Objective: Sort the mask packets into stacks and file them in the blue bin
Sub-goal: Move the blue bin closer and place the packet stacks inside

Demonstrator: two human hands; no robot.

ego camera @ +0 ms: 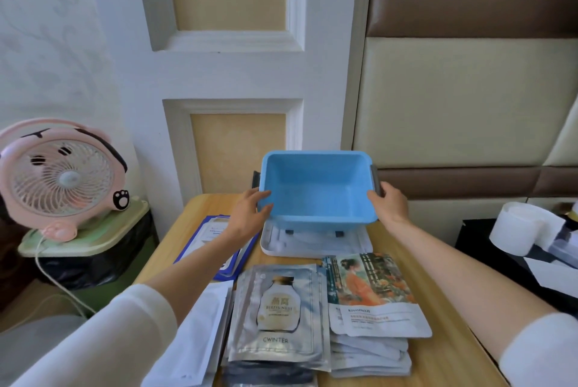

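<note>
A blue bin (316, 174), empty and tipped with its open top toward the camera, is held at both short ends over a wooden table (187, 208). The bin's left rim is gripped by the left hand (250, 211), fingers curled over the edge and thumb laid against the outer wall. The right rim is clasped by the right hand (391, 203) just below a dark grey handle (375, 180), with the thumb hooked inside the edge. Directly under the bin a white tray (272, 246) is seen; whether the bin's small dark feet touch it cannot be told. The mask packets are laid out on the table nearer the camera than the bin. A stack of silver packets printed with a bottle (278, 311) is placed in front of the bin's left half. A stack topped by a packet showing a figure in orange (372, 293) is set just beside it, in front of the bin's right half. Plain white packets (203, 333) are piled further to the left of the bin and nearer the camera. Blue-bordered packets (206, 230) are partly covered by the left forearm, just left of the bin. A pink desk fan (59, 177) is seen well to the left of the bin and a roll of white tissue (525, 227) well to its right.
</note>
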